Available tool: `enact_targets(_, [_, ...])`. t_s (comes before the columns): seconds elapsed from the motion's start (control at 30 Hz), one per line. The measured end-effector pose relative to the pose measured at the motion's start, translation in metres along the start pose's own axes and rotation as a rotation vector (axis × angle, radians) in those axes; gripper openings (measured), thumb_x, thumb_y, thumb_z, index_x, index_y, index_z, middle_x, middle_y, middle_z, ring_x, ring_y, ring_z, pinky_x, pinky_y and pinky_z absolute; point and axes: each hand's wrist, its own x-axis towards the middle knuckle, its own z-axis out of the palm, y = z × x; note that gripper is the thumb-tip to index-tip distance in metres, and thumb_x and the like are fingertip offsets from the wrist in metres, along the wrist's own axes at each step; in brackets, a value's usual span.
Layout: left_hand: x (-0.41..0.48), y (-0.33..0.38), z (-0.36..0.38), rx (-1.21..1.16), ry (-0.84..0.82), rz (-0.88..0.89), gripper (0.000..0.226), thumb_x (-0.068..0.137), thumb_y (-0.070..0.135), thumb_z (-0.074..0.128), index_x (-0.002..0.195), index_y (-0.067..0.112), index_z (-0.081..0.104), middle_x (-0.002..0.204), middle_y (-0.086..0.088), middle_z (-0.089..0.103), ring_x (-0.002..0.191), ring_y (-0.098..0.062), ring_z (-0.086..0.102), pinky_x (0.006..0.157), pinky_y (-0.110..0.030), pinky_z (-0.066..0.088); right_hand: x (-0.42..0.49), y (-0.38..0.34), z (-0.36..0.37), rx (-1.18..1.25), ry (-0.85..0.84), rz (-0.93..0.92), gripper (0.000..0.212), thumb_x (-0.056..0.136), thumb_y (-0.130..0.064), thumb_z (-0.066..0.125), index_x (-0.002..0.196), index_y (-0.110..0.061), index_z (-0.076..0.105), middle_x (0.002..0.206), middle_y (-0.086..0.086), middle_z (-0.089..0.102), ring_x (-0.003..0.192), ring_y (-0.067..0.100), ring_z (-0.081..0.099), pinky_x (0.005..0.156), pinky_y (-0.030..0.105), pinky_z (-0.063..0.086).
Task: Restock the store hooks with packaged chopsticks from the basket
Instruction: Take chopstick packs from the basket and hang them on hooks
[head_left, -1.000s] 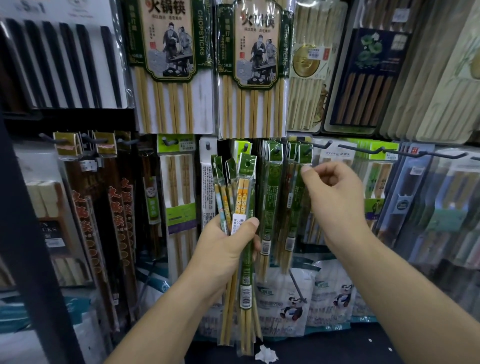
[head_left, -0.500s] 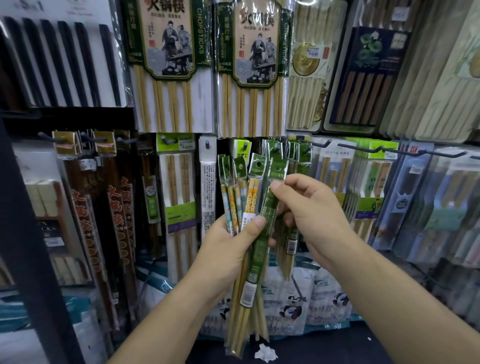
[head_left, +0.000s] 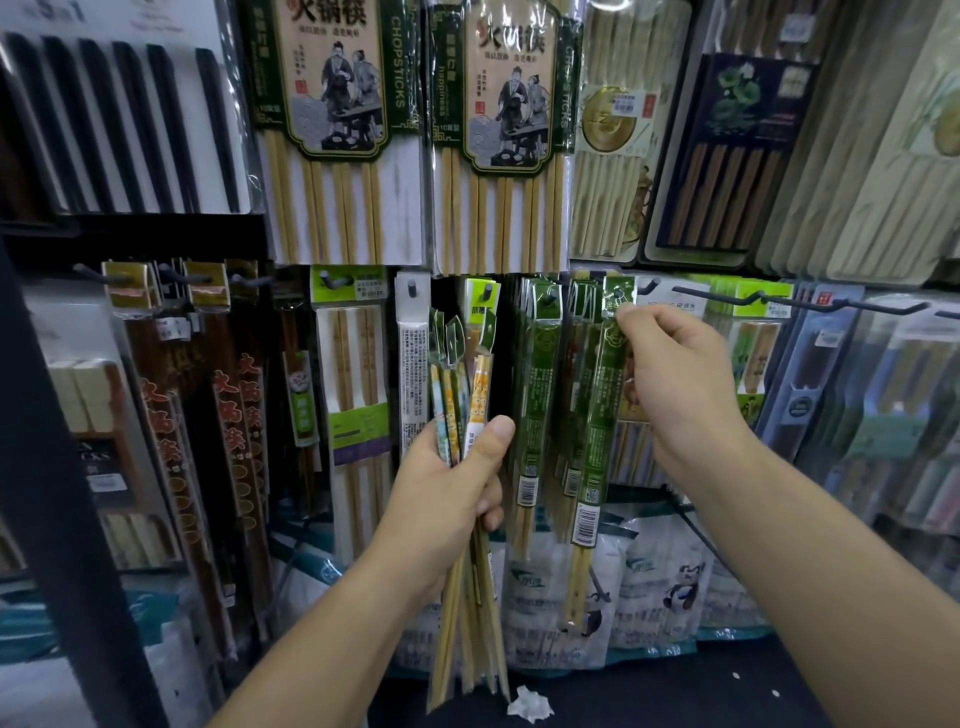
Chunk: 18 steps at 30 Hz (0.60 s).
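Note:
My left hand (head_left: 449, 483) grips a bundle of slim chopstick packs (head_left: 462, 395) with colourful and green headers, held upright below the display's middle. My right hand (head_left: 675, 379) pinches the top of one green chopstick pack (head_left: 597, 415) and holds its header up at a short hook (head_left: 619, 294) on the lower row. Several identical green packs (head_left: 537, 395) hang on the hooks just to the left of it. No basket is in view.
Large bamboo chopstick packs (head_left: 332, 130) hang on the upper row. Dark red-lettered packs (head_left: 228, 415) hang at lower left. A long bare black hook (head_left: 753, 299) sticks out to the right. Panda-printed bags (head_left: 670, 587) sit below. A dark shelf post (head_left: 57, 467) stands at left.
My right hand pulled one green pack out of the bundle in my left hand and lifted it up and right to the hook. The left hand stayed in place.

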Motion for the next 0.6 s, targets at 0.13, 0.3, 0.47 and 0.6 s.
enact_targets(0.13, [0.0, 0.004, 0.002, -0.199, -0.047, -0.072, 0.041, 0.091, 0.047, 0.068, 0.103, 0.01, 0.053, 0.067, 0.001, 0.045, 0.048, -0.012, 0.036, 0.045, -0.027, 0.038, 0.002, 0.0, 0.001, -0.027, 0.01, 0.0, 0.029, 0.1, -0.028, 0.06, 0.093, -0.001, 0.067, 0.06, -0.006, 0.033, 0.053, 0.007, 0.033, 0.055, 0.013, 0.04])
enact_targets(0.3, [0.0, 0.003, 0.001, -0.209, -0.059, -0.087, 0.025, 0.097, 0.032, 0.059, 0.097, 0.01, 0.049, 0.068, -0.002, 0.051, 0.048, -0.014, 0.04, 0.047, -0.029, 0.038, 0.002, -0.002, 0.003, -0.043, -0.005, 0.017, 0.037, 0.101, -0.028, 0.059, 0.067, -0.012, 0.06, 0.053, -0.01, 0.028, 0.048, 0.007, 0.029, 0.064, 0.019, 0.037])
enact_targets(0.47, [-0.001, 0.005, 0.003, -0.129, -0.061, -0.018, 0.016, 0.092, 0.038, 0.062, 0.082, 0.027, 0.066, 0.074, 0.0, 0.061, 0.055, -0.015, 0.053, 0.05, -0.029, 0.047, 0.007, 0.009, 0.003, -0.106, -0.001, -0.012, 0.043, 0.101, -0.032, 0.059, 0.064, -0.012, 0.052, 0.048, -0.009, 0.03, 0.051, 0.011, 0.034, 0.071, 0.014, 0.042])
enact_targets(0.6, [-0.002, 0.006, 0.004, -0.044, -0.084, -0.017, 0.021, 0.091, 0.041, 0.062, 0.074, 0.034, 0.072, 0.073, 0.0, 0.065, 0.06, -0.015, 0.057, 0.052, -0.028, 0.049, 0.011, 0.023, 0.002, -0.144, 0.045, -0.039, 0.042, 0.099, -0.037, 0.063, 0.076, -0.002, 0.061, 0.049, -0.011, 0.038, 0.053, 0.007, 0.042, 0.069, 0.016, 0.044])
